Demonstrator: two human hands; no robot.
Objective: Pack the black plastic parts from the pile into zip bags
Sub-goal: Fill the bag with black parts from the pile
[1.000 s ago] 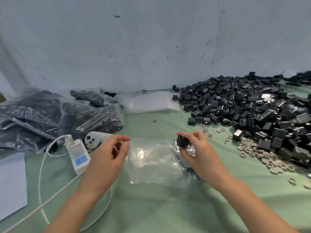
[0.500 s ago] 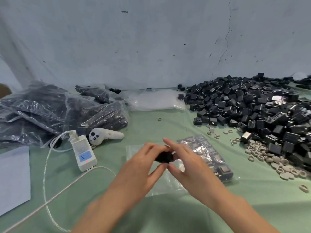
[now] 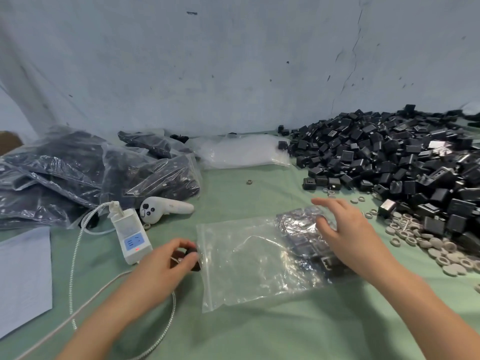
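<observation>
— Where's the small black plastic part [image 3: 192, 258]?
— In the left hand [image 3: 161, 268] grip, pinched at the clear zip bag [image 3: 254, 261] mouth on the tabletop.
— The right hand [image 3: 348, 232]?
— Spread wide, holding nothing, over the bag's filled end.

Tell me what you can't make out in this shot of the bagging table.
- Head view: the black part in the left hand is mostly hidden by its fingers; its shape is unclear.
- The zip bag contents: glare and the right hand hide the count.
- The pile runs off the right edge.
- The filled bags are cut off at the left edge.
</observation>
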